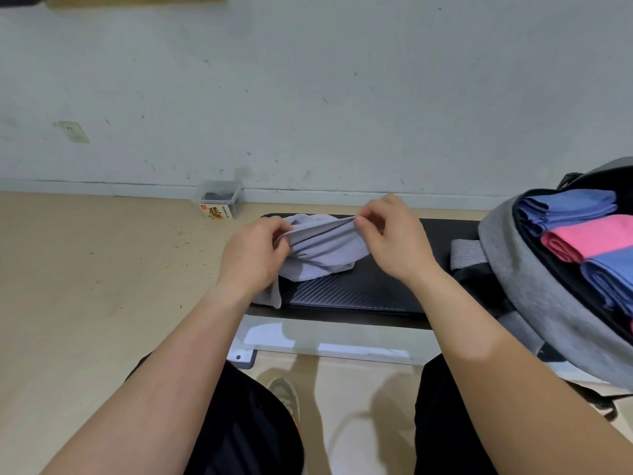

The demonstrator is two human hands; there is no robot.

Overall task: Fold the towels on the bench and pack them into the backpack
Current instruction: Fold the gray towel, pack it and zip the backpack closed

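While the backpack (507, 269) on the right already holds a few folded towels, this looks like the folding step for what seems to be the last loose one. Both hands are clamped on the pale grey towel (322, 248). The left hand (253, 255) pinches one end of its top edge and the right hand (390, 241) pinches the other with thumb and fingertips. The hands are apart and the edge is pulled taut between them. The towel is raised just off the black surface (359, 289), its lower part bunched on it and one corner drooping over the near left edge.

Inside the open backpack I can see an upper blue towel (565, 209), a pink towel (589, 236) and a lower blue towel (609, 279), all folded.

Next move, my guess: the cloth is pretty crumpled, so it wants spreading flat on the surface first. Then match the corners, fold it down like the packed ones and slot it in beside them. That droopy corner could drag the whole thing to the floor if it's let go carelessly.

Writing-wise, not much. The clear plastic box (217, 200) on the floor by the wall has a yellow-orange label (215, 212) with big dark characters and a small red mark, too blurry for me to read. No logo I can spot on the backpack.
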